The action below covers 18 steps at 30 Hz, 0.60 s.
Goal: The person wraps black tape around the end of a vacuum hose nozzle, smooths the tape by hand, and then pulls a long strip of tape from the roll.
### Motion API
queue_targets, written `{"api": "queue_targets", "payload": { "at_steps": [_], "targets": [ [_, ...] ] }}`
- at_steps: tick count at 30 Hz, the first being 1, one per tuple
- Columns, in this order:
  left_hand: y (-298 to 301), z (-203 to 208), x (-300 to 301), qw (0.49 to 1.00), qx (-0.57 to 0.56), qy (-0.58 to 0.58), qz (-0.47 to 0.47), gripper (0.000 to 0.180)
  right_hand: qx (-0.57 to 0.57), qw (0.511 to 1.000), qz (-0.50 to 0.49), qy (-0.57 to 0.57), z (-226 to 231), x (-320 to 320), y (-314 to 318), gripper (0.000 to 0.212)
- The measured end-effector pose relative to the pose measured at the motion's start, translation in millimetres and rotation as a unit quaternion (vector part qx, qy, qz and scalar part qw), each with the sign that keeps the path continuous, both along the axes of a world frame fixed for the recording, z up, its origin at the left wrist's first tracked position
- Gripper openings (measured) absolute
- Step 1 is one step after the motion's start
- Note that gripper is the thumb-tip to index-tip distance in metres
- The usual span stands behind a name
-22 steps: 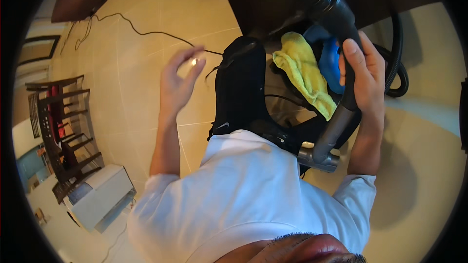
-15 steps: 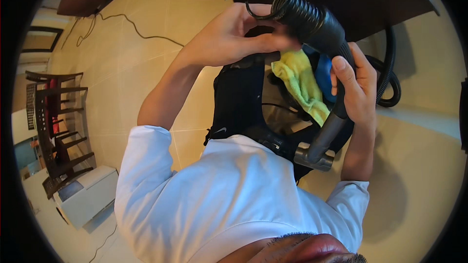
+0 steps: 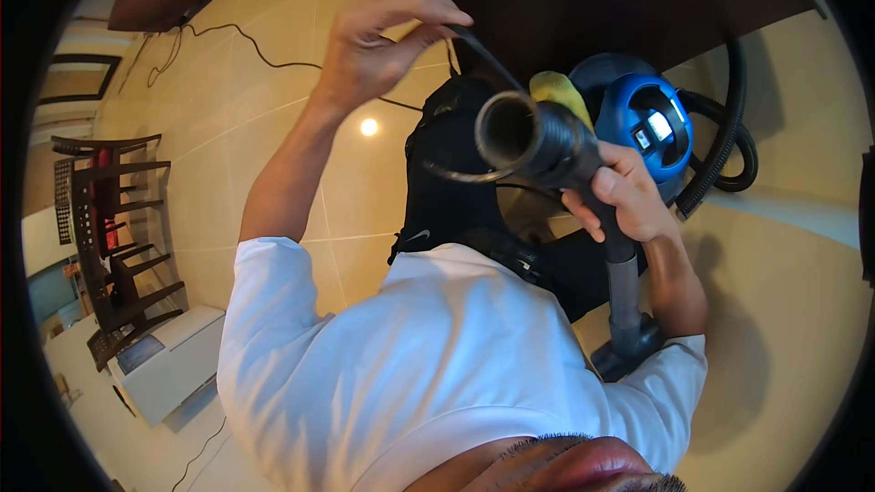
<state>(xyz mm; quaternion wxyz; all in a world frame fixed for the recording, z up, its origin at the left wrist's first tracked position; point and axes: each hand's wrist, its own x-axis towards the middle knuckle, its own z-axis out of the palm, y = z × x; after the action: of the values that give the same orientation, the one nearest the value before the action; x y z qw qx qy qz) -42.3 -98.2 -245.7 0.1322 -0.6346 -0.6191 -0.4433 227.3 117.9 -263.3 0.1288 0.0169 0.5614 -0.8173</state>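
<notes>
Two bare hands are working on a black vacuum-cleaner handle [image 3: 603,216] in front of the seated person's white shirt [image 3: 474,337]. The right hand [image 3: 629,196] is wrapping its fingers around the tube, gripping it just below the ribbed collar [image 3: 565,141], whose round open mouth is facing up and to the left. The left hand [image 3: 378,41] is pinching a thin black strip [image 3: 492,56] between thumb and fingertips, its other fingers curling loosely; the strip is slanting down to the collar, though I cannot make out exactly how it is joining there. A thin loose loop [image 3: 447,175] is curving out beside the mouth. The handle's lower end is running into a dark elbow-shaped fitting [image 3: 629,346], which is lying close by the right sleeve. Beyond the right hand, a round blue vacuum cleaner [image 3: 618,118] is standing on the floor, its black corrugated hose [image 3: 740,82] curving alongside. A yellow cloth [image 3: 558,96] is showing just behind the collar, beneath a dark brown panel [image 3: 602,9]. Over on the left, a black cable [image 3: 292,65] is trailing across the tiles, and dark slatted chairs [image 3: 84,219] are standing near a white cabinet [image 3: 187,364].
</notes>
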Motion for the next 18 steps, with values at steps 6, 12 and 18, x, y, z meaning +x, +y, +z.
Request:
{"api": "queue_targets", "payload": {
  "at_steps": [6,12,18],
  "targets": [
    [-64.3,-9.2,-22.1,0.929,0.021,0.347,0.123,0.033,0.280,0.958,0.024,0.056,14.4,-6.3,1.3,0.036],
    [-150.7,-49.8,-51.9,0.868,-0.255,0.354,0.236,0.055,0.360,0.930,-0.019,0.074,17.0,-10.9,-4.0,0.041],
    [-59.7,-3.1,16.2,0.919,-0.248,-0.300,-0.065,0.042,0.488,0.856,0.022,0.167,24.7,-18.8,-10.6,0.042]
  ]
}}
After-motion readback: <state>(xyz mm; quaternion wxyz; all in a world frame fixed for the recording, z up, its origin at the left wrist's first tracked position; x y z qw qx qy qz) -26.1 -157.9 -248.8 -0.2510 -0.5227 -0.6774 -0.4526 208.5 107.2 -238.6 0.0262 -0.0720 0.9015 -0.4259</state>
